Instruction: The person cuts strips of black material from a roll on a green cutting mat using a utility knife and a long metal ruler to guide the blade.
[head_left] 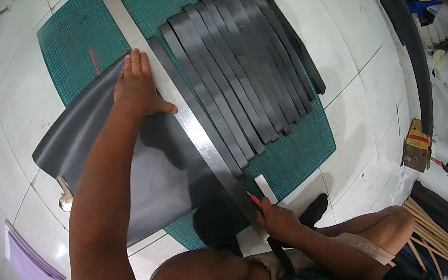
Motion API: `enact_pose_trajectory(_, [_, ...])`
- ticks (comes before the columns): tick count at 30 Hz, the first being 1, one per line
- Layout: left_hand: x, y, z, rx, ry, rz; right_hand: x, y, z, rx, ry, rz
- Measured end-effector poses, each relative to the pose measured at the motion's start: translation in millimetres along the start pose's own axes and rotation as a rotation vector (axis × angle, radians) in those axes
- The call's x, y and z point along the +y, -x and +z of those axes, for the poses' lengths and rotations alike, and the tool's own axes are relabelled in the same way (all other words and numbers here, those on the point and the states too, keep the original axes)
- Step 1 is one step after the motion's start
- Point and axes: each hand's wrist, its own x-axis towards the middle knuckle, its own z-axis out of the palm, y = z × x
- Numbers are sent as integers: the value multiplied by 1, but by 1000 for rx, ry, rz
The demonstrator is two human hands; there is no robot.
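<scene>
My left hand (138, 89) lies flat with fingers stretched on a long metal ruler (193, 127) and the black sheet (155, 189) beside it. The ruler runs slantwise from the far edge down toward my body, over the sheet. By its near end my right hand (281, 223) is closed round a red-handled cutter (255, 200); the blade cannot be made out. A narrow black strip (189, 98) lies along the ruler's right edge. Right of it, several cut black strips (242, 72) lie side by side. Beneath everything is a green cutting mat (310, 147).
A small white rectangular piece (266, 189) lies near my right hand. My legs and dark-socked feet are at the mat's near edge. Folded lilac cloth (33, 264) is on the tiled floor at left. Wooden sticks (432, 230) and a yellow-and-brown box (416, 146) stand at right.
</scene>
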Motion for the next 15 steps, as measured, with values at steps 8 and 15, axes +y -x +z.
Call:
enact_pose_trajectory(8, [-2, -2, 1, -25, -24, 11, -34, 19, -70, 136, 27, -135])
enact_pose_trajectory(15, [11, -4, -12, -109, -73, 2, -151, -112, -158, 502, -128, -361])
